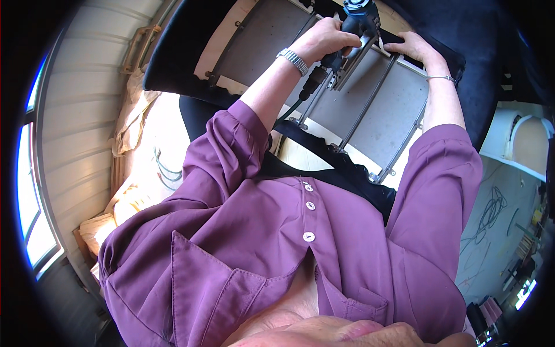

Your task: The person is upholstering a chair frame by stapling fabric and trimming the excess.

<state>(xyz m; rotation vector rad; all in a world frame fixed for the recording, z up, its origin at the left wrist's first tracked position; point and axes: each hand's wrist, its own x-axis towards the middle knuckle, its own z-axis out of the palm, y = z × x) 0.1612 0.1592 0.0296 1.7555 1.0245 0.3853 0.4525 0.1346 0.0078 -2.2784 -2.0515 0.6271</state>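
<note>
My left hand [326,41] is closed round the handle of a dark blue and black pneumatic staple gun [359,22]. An air hose [289,110] runs from the coupling at the handle's lower end. The gun's long metal magazine lies over an upholstered furniture frame with grey panels [341,95] and thin metal rods [370,104]. Black fabric [448,58] wraps the frame's edges. To the right of the gun, my right hand [417,49] grips the fabric at the frame's far edge, fingers pointing toward the gun. Its fingertips are partly hidden.
Black cloth [196,49] hangs over the frame's left side. A ribbed pale wall [87,87] and a window [34,196] are on the left. Looped cable [491,214] lies on the floor at right, below a white curved piece [517,136].
</note>
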